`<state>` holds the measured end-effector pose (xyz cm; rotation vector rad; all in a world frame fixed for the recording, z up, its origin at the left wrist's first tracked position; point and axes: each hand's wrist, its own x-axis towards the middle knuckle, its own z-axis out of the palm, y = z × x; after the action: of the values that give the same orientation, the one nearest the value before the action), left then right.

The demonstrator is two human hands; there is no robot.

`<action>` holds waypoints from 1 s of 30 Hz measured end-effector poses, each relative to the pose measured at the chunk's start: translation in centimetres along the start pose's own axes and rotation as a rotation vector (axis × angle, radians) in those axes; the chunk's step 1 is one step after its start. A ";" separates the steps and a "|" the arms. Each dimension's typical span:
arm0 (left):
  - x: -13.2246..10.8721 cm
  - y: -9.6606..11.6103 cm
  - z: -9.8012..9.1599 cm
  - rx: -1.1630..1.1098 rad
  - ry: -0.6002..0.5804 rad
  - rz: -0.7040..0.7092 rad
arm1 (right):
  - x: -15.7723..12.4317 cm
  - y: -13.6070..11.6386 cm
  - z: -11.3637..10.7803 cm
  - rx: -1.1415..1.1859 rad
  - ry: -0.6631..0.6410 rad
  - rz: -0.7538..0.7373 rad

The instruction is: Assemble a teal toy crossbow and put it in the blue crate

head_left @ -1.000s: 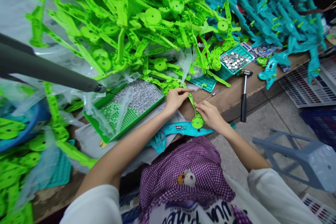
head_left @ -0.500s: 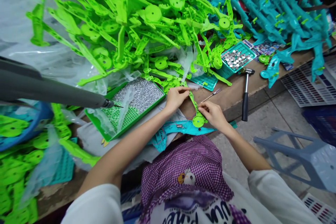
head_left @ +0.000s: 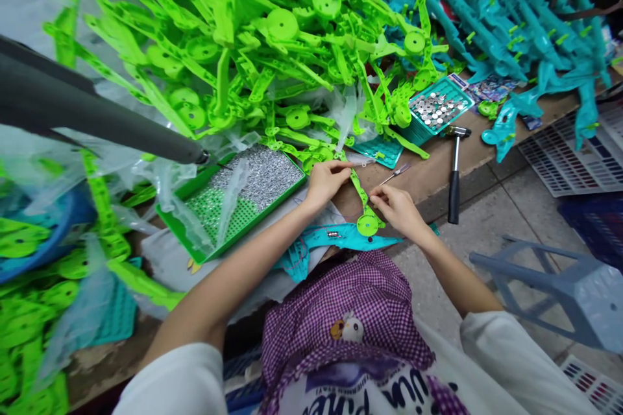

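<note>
A shallow green plastic tray of small silver screws (head_left: 233, 201) is seen on the bench. Just right of the tray, a long bright-green plastic arm with a round disc end (head_left: 361, 193) is pinched at its top by the left hand (head_left: 325, 183) and grasped near the disc by the right hand (head_left: 399, 211). Farther right of the tray, a black-handled hammer (head_left: 454, 175) is laid.

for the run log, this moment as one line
left hand: grips top of bright green plastic arm with disc end | right hand: pinches it near disc | beside: black-handled steel hammer

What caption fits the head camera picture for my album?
The left hand and right hand hold a slim bright green plastic part at a brown wooden bench.
</note>
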<state>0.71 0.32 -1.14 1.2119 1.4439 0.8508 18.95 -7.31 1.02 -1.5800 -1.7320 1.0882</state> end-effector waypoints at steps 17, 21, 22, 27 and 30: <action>0.1 0.2 -0.1 0.023 -0.006 0.010 | -0.7 0.4 0.8 0.115 0.179 0.058; 0.1 0.4 -0.1 0.055 -0.013 0.004 | -0.3 0.3 1.4 0.198 0.099 0.099; 0.1 0.5 -0.2 0.071 -0.015 0.003 | -0.2 0.3 1.5 0.204 0.064 0.107; -0.1 1.0 -0.2 0.107 -0.016 -0.005 | 0.1 -0.4 1.5 -0.039 0.065 0.047; -0.2 1.0 -0.2 0.093 -0.011 0.002 | -0.2 -0.7 1.1 -0.175 0.111 -0.001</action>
<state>0.76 0.38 -0.11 1.2856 1.4874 0.7837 17.68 -7.71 1.04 -1.7108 -1.7926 0.8501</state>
